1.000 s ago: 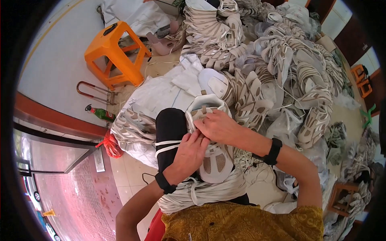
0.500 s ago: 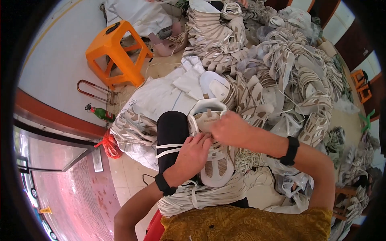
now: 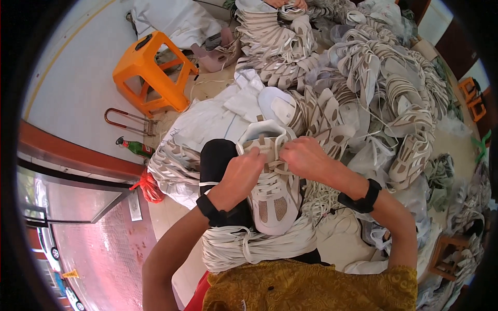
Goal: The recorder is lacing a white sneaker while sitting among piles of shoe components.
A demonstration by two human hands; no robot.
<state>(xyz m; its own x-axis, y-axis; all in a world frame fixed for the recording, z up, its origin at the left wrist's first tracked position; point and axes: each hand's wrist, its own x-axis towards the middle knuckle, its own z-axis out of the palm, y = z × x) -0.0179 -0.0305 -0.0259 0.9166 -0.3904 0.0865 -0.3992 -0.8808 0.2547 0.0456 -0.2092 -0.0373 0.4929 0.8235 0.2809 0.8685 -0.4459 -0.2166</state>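
A white and beige sneaker upper (image 3: 275, 205) lies over my lap, its toe toward me and its collar away. Crossed white laces run up its front. My left hand (image 3: 243, 171) is closed in a pinch at the left row of eyelets, seemingly on a shoelace. Opposite it, my right hand (image 3: 306, 159) pinches at the right eyelet edge, also apparently on lace; the fingertips partly hide it. Below the toe, a thick bundle of white shoelaces (image 3: 259, 248) rests across my lap. My dark-clothed left leg (image 3: 218, 158) lies beside the upper.
Heaps of similar uppers (image 3: 358, 72) fill the floor ahead and to the right. White sacking (image 3: 207, 119) is spread ahead left. Beyond stand an orange stool (image 3: 155, 72) and a green bottle (image 3: 137, 148), with a red plastic bag (image 3: 149, 185) nearby. Another person's hands (image 3: 285, 4) show at the top.
My hands have moved apart to opposite sides of the lacing, and more of the upper's front shows. The left hand has shifted up toward the collar. The other person's hands show more now.
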